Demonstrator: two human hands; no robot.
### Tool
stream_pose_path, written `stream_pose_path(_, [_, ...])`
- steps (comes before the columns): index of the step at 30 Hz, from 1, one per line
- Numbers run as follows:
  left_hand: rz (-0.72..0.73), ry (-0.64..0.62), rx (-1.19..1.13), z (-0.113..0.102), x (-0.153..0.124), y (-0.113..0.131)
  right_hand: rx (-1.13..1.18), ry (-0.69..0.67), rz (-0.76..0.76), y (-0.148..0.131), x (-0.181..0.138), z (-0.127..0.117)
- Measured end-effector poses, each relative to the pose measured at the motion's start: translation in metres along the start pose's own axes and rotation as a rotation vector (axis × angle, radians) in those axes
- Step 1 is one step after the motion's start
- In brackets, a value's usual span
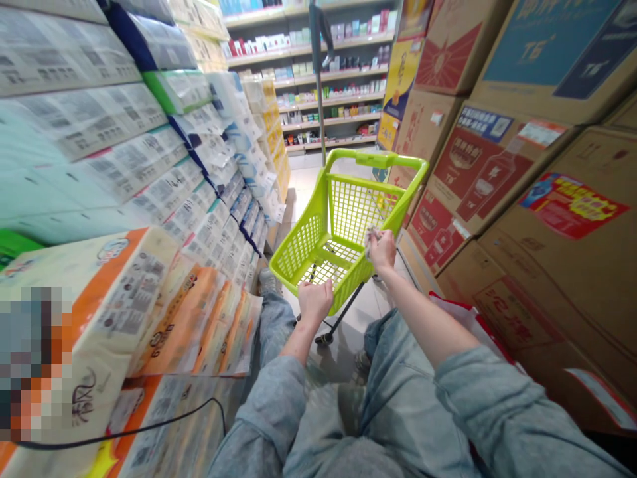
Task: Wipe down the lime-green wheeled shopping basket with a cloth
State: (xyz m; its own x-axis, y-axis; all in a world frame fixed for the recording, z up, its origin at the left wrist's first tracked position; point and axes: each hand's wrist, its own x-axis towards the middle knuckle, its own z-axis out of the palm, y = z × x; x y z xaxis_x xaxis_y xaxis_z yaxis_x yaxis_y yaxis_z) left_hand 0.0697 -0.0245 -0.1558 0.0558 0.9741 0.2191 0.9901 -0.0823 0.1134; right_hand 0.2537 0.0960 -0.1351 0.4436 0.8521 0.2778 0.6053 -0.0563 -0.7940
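Observation:
A lime-green plastic shopping cart (318, 229) stands tilted in a narrow aisle just ahead of my knees. My left hand (314, 300) is closed over the cart's near rim. My right hand (382, 250) is closed at the cart's right rim, clutching a small crumpled grey-white cloth (371, 236). The basket looks empty inside. Both my arms wear grey denim-like sleeves, pushed up at the wrists.
Stacked packs of tissue paper (149, 292) wall the left side. Brown cardboard cartons (522, 219) with red labels pile up on the right. Store shelves (338, 86) with small products stand at the far end. A black cable (149, 428) runs across the lower left packs.

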Motion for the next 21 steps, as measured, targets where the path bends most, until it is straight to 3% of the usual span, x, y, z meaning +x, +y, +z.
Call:
stream_pose_path(3, [-0.006,-0.005,0.007,0.001,-0.001,0.005,-0.038,-0.016,-0.007,0.002,0.028,-0.006])
stream_pose_path(5, [-0.012,-0.004,0.011,0.001,-0.001,0.009,-0.060,-0.037,-0.033,0.002,0.030,-0.006])
stream_pose_path(8, [-0.021,0.007,0.012,0.002,0.000,0.015,-0.094,-0.085,-0.080,0.001,0.003,-0.003])
stream_pose_path(15, [-0.041,-0.016,0.017,-0.001,0.005,0.025,-0.010,-0.180,-0.174,-0.004,-0.098,0.002])
stream_pose_path(18, [-0.018,-0.016,0.014,-0.003,0.004,0.025,0.019,-0.210,-0.198,-0.003,-0.105,0.000])
stream_pose_path(21, [0.029,-0.036,0.003,-0.004,0.001,0.023,-0.001,-0.202,-0.138,0.000,-0.080,-0.003])
